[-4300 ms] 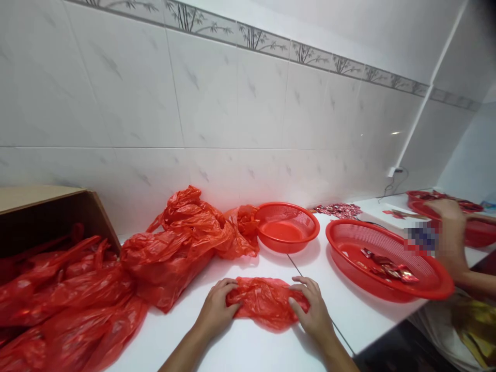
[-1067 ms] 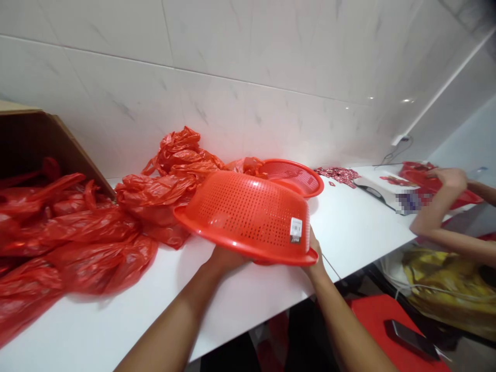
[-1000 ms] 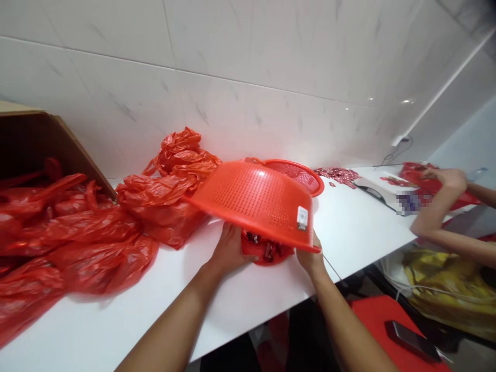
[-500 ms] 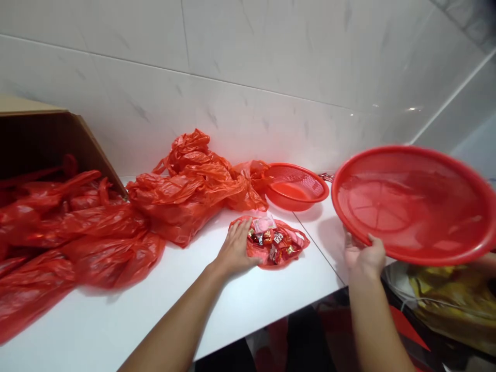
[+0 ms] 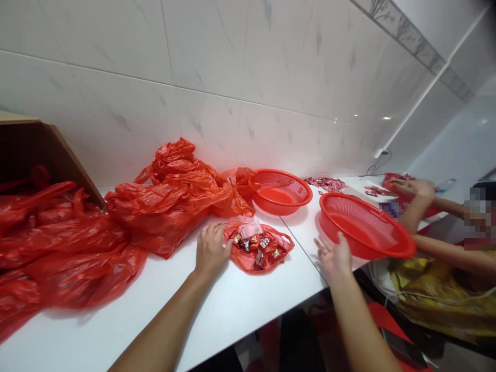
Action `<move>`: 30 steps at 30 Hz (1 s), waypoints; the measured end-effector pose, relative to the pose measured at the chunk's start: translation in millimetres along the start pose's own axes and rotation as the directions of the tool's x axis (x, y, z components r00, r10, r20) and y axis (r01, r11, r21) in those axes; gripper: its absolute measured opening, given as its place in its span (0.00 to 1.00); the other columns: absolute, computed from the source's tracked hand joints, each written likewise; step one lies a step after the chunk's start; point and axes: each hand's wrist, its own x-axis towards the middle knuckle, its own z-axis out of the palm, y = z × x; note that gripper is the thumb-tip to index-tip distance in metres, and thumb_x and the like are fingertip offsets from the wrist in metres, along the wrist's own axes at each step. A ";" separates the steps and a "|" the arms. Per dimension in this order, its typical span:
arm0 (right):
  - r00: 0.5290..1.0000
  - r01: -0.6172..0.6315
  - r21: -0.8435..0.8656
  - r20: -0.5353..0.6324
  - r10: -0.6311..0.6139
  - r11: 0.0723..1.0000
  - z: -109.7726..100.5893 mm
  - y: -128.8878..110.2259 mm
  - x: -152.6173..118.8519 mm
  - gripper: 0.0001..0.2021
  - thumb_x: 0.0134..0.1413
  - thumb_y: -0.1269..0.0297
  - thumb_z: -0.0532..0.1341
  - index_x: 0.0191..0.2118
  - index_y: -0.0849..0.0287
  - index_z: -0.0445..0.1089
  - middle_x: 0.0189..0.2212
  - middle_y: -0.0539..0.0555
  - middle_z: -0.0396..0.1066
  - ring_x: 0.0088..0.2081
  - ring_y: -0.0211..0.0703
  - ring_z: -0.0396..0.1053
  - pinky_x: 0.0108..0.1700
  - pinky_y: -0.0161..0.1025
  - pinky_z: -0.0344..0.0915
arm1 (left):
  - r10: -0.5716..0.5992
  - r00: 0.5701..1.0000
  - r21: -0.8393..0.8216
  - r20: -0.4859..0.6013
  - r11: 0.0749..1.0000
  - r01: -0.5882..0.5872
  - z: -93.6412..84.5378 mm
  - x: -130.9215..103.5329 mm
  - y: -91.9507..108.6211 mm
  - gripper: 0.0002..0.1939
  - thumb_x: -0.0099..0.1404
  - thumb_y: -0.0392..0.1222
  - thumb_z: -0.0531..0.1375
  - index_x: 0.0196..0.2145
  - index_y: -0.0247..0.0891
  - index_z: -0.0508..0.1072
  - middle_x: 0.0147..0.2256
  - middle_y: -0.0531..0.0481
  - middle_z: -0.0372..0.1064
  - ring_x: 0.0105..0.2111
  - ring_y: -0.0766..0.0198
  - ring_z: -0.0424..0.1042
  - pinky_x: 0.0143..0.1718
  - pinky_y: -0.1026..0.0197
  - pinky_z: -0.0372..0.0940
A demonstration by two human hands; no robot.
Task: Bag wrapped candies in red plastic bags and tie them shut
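Observation:
A small red plastic bag [image 5: 242,262] lies spread on the white table, with several wrapped candies [image 5: 263,248] and a pink paper piece [image 5: 251,228] on it. At its left edge rests my left hand [image 5: 212,249], fingers loosely bent and apart, touching the plastic. My right hand [image 5: 335,256] is open, fingers spread, just left of and in front of a large red colander [image 5: 360,227]. That colander tilts toward the lower right; whether it rests fully on the table I cannot tell. A smaller red colander [image 5: 282,194] stands behind the candies.
Full red plastic bags [image 5: 170,201] crowd the left, some spilling from a cardboard box [image 5: 72,160]. Red-and-white wrapped pieces [image 5: 327,183] lie by the wall. At right, a co-worker's arms [image 5: 416,206] reach over the table. A yellow sack [image 5: 422,299] sits below the table's edge.
My right hand has let go of the large colander, which has come down toward the table. My left hand has drawn slightly left on the bag's edge. The view has turned right.

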 end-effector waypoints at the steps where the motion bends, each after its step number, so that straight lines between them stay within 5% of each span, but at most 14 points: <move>1: 0.999 -0.029 -0.041 0.031 0.030 0.999 9.3 10.1 -12.7 0.33 0.55 0.44 0.65 0.62 0.54 0.62 0.41 0.58 0.79 0.32 0.50 0.80 0.24 0.38 0.70 | -0.044 0.999 0.017 0.001 0.999 0.044 0.8 0.9 -3.2 0.21 0.68 0.45 0.61 0.58 0.42 0.74 0.56 0.37 0.71 0.57 0.39 0.67 0.62 0.38 0.62; 4: 0.983 0.098 -0.374 0.180 -0.032 0.922 35.1 35.7 -45.5 0.47 0.41 0.50 0.77 0.67 0.55 0.63 0.37 0.53 0.80 0.30 0.47 0.77 0.25 0.36 0.69 | -0.134 0.989 -0.004 0.056 0.991 0.134 2.0 1.9 -11.0 0.15 0.66 0.42 0.60 0.51 0.40 0.75 0.49 0.38 0.74 0.50 0.41 0.72 0.55 0.41 0.66; 8: 0.922 0.380 -0.547 0.288 -0.258 0.746 51.6 38.1 -57.2 0.19 0.44 0.52 0.75 0.40 0.58 0.81 0.26 0.51 0.77 0.28 0.44 0.72 0.31 0.37 0.68 | -0.171 0.984 -0.069 0.059 0.982 0.175 -3.5 1.7 -13.0 0.06 0.69 0.40 0.56 0.39 0.42 0.73 0.39 0.42 0.76 0.42 0.47 0.75 0.45 0.49 0.67; 11: 0.912 0.399 -0.497 0.302 -0.277 0.770 54.9 21.8 -49.6 0.14 0.49 0.51 0.72 0.28 0.58 0.77 0.27 0.53 0.78 0.31 0.45 0.73 0.34 0.38 0.69 | -0.192 0.981 -0.158 0.021 0.968 0.193 -10.3 2.5 -10.5 0.05 0.70 0.41 0.56 0.34 0.43 0.70 0.35 0.46 0.75 0.38 0.51 0.74 0.43 0.52 0.66; 18: 0.892 0.414 -0.132 0.259 -0.372 0.901 62.6 -16.4 -54.1 0.19 0.59 0.45 0.66 0.36 0.55 0.66 0.31 0.53 0.80 0.36 0.45 0.79 0.42 0.41 0.73 | -0.279 0.950 -0.551 -0.137 0.819 0.161 -19.3 8.5 1.1 0.09 0.75 0.50 0.54 0.45 0.42 0.64 0.32 0.51 0.71 0.33 0.58 0.76 0.41 0.55 0.71; 21: 0.907 0.327 -0.062 0.300 -0.295 0.943 56.6 -22.2 -67.4 0.22 0.54 0.45 0.72 0.43 0.56 0.68 0.29 0.52 0.80 0.35 0.45 0.79 0.44 0.42 0.73 | -0.286 0.952 -0.706 -0.111 0.697 0.127 -23.7 10.1 8.5 0.13 0.75 0.53 0.56 0.48 0.42 0.62 0.28 0.55 0.70 0.28 0.61 0.76 0.36 0.58 0.72; 25: 0.875 0.212 -0.352 0.483 -0.017 0.912 36.9 -20.5 -78.5 0.34 0.49 0.47 0.76 0.58 0.61 0.72 0.29 0.52 0.80 0.36 0.48 0.80 0.44 0.42 0.72 | -0.261 0.965 -0.822 0.005 0.548 0.153 -30.4 12.3 16.2 0.19 0.69 0.55 0.64 0.46 0.39 0.65 0.30 0.54 0.72 0.26 0.63 0.76 0.34 0.58 0.73; 30: 0.873 0.312 -0.558 0.487 -0.001 0.769 1.4 -7.2 -80.4 0.23 0.53 0.43 0.71 0.41 0.60 0.80 0.32 0.55 0.80 0.35 0.48 0.77 0.41 0.41 0.71 | -0.142 0.975 -0.882 0.171 0.418 0.216 -33.5 8.6 25.9 0.29 0.56 0.50 0.75 0.50 0.37 0.69 0.52 0.41 0.74 0.40 0.58 0.82 0.46 0.54 0.77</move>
